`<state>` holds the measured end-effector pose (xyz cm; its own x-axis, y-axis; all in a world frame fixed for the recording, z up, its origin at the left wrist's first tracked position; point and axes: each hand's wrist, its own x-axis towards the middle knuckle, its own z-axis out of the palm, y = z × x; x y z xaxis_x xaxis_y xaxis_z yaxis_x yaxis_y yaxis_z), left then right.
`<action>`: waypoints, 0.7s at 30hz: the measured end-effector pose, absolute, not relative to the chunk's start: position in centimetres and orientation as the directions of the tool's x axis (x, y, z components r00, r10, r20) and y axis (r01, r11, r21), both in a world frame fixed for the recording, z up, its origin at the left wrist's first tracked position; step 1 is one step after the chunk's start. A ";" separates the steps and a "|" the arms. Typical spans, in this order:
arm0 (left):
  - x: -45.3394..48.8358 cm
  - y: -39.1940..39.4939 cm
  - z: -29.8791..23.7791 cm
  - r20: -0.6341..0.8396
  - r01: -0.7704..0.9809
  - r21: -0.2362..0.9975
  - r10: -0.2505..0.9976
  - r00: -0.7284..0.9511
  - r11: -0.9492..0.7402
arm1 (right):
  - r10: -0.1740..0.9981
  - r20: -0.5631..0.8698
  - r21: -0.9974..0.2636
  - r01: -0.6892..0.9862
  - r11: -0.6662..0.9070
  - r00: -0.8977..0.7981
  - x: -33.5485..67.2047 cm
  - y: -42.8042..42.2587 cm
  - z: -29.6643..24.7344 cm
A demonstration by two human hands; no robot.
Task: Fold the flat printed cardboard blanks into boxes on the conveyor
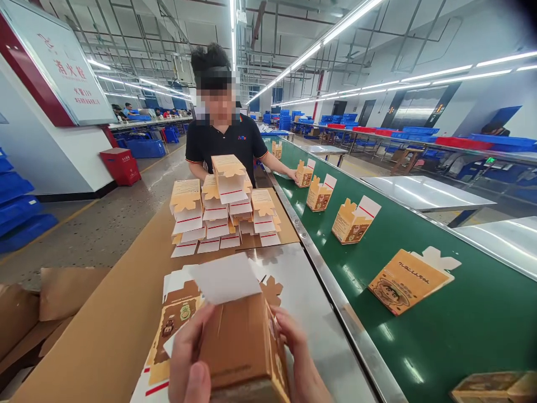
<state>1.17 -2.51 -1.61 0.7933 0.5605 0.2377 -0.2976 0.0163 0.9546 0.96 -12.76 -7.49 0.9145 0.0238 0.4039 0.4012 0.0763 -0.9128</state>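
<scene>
Left hand (191, 355) is gripping the brown box (237, 338) along its left side, thumb showing at the near face; right hand (297, 350) is closing round the opposite side, fingertips pressing the printed wall. The box is sitting between both palms, over the near edge of the surface (315, 296), its white flap (229, 277) standing open toward the far edge.

Risks, as judged:
- Walls could be buckling if the palms are squeezing unevenly — the open end is probably giving little stiffness.
- Flap could be creasing if it is catching on something; it is sticking up unsupported.
- Flats (178, 316) are lying fanned just beside the left hand, so a low sweep of that wrist could be scattering them toward the left edge.
- Pile (226, 204) is rising unevenly toward the far end, one box perching on top; a knock could be toppling it.
- On the belt (356, 291), beyond the surface's right edge, one box (409, 282) is apparently lying over — poor balance is a likely cause.
</scene>
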 end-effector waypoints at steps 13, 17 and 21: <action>7.5 5.6 -7.4 -0.039 0.242 0.479 0.255 0.966 -0.844 | -0.278 -0.123 -0.961 -0.044 0.274 0.953 25.4 -22.6 -7.8; 7.0 7.2 -7.1 -0.105 0.258 0.652 0.252 0.962 -0.713 | -0.337 -0.066 -0.972 0.017 0.235 0.939 28.9 -21.2 -6.3; 5.4 8.1 -5.8 -0.108 0.225 0.899 0.310 0.945 -0.375 | -0.373 0.054 -0.968 0.140 0.209 0.926 22.6 -19.2 -4.8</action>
<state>5.35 8.09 -5.84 0.9447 0.3098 -0.1075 0.2255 -0.3755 0.8990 22.57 -19.21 -4.83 0.9261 -0.3734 0.0538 0.1404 0.2089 -0.9678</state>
